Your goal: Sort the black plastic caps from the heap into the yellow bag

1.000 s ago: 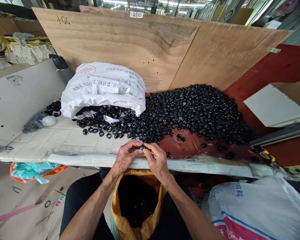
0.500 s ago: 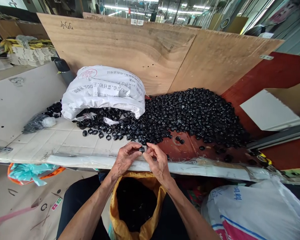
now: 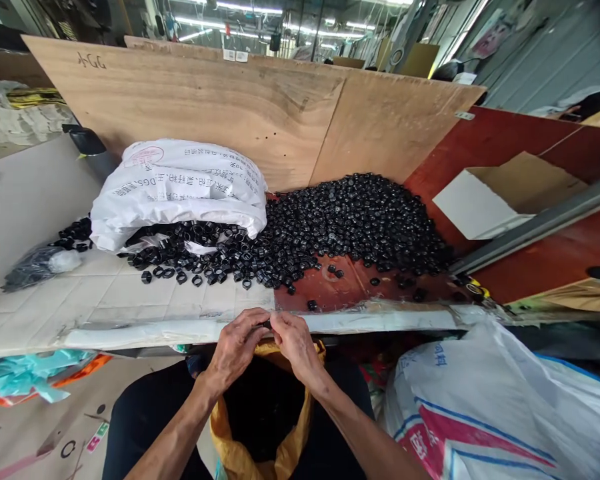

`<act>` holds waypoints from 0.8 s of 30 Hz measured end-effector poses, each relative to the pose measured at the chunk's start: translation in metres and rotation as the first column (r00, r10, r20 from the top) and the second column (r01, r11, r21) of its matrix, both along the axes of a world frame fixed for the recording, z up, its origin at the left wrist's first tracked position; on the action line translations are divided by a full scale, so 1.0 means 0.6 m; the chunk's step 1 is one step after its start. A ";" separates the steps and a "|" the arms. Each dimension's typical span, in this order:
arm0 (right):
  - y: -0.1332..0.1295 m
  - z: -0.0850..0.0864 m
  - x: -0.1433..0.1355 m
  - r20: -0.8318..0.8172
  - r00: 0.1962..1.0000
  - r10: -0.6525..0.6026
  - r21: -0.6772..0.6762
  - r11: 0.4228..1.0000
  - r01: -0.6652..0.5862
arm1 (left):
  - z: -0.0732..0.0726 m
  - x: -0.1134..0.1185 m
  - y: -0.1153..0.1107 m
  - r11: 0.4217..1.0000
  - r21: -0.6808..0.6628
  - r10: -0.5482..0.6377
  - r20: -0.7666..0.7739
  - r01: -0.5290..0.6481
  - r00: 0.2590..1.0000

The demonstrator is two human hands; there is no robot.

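Left hand (image 3: 236, 341): thumb and fingers pinched on a small black part (image 3: 266, 325), mostly hidden. Right hand (image 3: 296, 343): drawn up to the left, fingertips at the same part; whether it gripped could not be told. The part lay between both sets of fingertips, near the bench's (image 3: 100, 287) front edge. Yellow sack (image 3: 220, 437): open below the hands, interior dark. Black rings (image 3: 200, 243): loose beyond the hands, partly under a white sack (image 3: 180, 183). Black pieces (image 3: 360, 220): heaped to the right, against the wooden board (image 3: 205, 100).
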State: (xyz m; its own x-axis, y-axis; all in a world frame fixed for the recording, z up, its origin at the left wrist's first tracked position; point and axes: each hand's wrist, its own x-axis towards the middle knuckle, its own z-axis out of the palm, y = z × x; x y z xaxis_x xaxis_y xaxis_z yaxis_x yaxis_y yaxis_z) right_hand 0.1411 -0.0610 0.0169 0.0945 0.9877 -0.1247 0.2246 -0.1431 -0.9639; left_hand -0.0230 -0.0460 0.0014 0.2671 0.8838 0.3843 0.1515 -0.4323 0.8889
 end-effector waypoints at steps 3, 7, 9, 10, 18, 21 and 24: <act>-0.020 0.007 0.008 0.111 0.994 0.012 0.159 0.987 -0.030 | -0.001 0.004 -0.031 0.975 -0.222 0.064 0.143 -0.031 0.988; -0.036 0.009 0.020 0.143 0.978 0.154 0.308 0.932 -0.191 | -0.003 0.012 -0.049 0.870 -0.491 0.152 0.362 0.049 0.920; -0.040 0.007 0.021 0.113 0.980 0.164 0.240 0.952 -0.188 | -0.007 0.015 -0.052 0.868 -0.494 0.168 0.378 0.045 0.910; -0.042 0.006 0.021 0.077 0.985 0.153 0.182 0.970 -0.164 | -0.009 0.016 -0.054 0.875 -0.484 0.178 0.375 0.028 0.910; -0.054 -0.002 0.024 0.045 0.984 0.174 0.178 0.968 -0.179 | -0.018 0.013 -0.062 0.847 -0.523 0.139 0.388 0.093 0.911; -0.058 -0.006 0.015 -0.217 0.969 0.115 -0.049 0.990 -0.129 | -0.028 0.008 -0.068 0.947 -0.316 0.116 0.173 -0.056 0.978; -0.067 -0.011 0.006 -0.495 0.869 -0.029 -0.274 0.954 -0.124 | -0.038 0.001 -0.080 0.999 0.003 0.051 -0.110 -0.051 0.993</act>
State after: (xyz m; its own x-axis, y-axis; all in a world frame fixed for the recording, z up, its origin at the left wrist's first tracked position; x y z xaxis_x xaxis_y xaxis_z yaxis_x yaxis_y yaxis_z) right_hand 0.1449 -0.1011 0.0103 -0.0999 0.9021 -0.4198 -0.2496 -0.4312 -0.8671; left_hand -0.0222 -0.0942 -0.0213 0.2620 0.8972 0.3555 0.2699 -0.4218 0.8656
